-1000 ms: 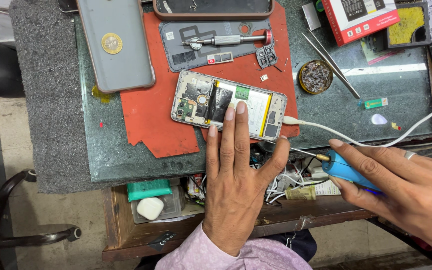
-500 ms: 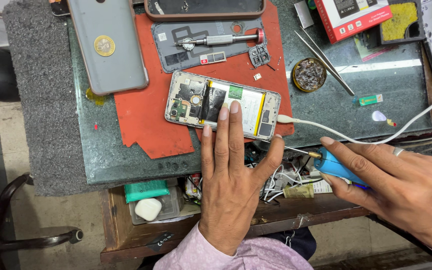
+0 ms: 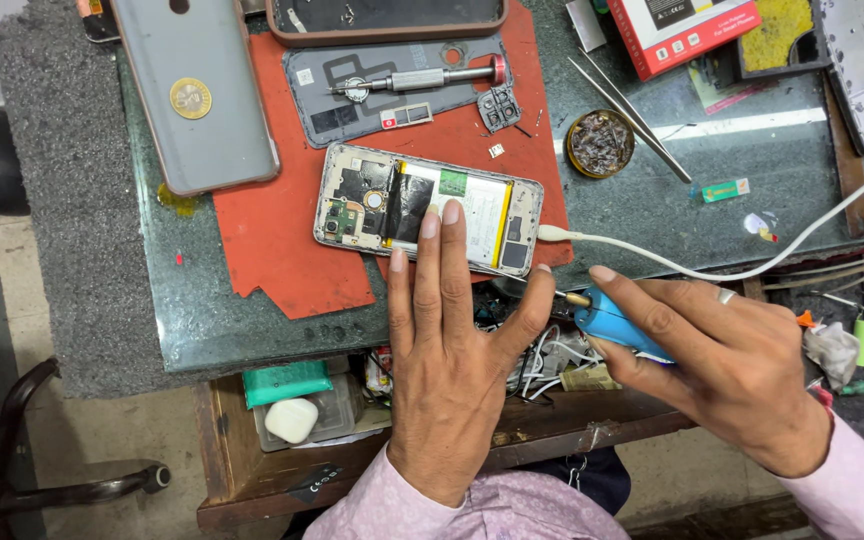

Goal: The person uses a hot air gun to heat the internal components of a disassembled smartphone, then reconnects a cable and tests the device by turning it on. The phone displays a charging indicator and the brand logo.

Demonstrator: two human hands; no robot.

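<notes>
An opened phone (image 3: 392,200) with its back removed lies on a red mat (image 3: 282,245), showing its circuit board and white battery. My left hand (image 3: 452,350) rests flat on the desk edge, two fingertips pressing on the phone's near side. My right hand (image 3: 722,360) grips a blue-handled tool (image 3: 612,322) whose metal tip points left toward my left thumb. A white cable (image 3: 652,262) is plugged into the phone's right end.
A grey phone back cover (image 3: 202,100) with a round gold sticker lies far left. A screwdriver (image 3: 422,80) lies on a dark inner cover, tweezers (image 3: 632,105) beside a round tin (image 3: 600,142), a red box (image 3: 692,30) at the back. The open drawer (image 3: 302,400) below holds wires.
The view has drifted slightly, so the desk sits lower in frame. My left fingers stay on the phone. My right hand with the blue tool has moved a little left toward my left thumb.
</notes>
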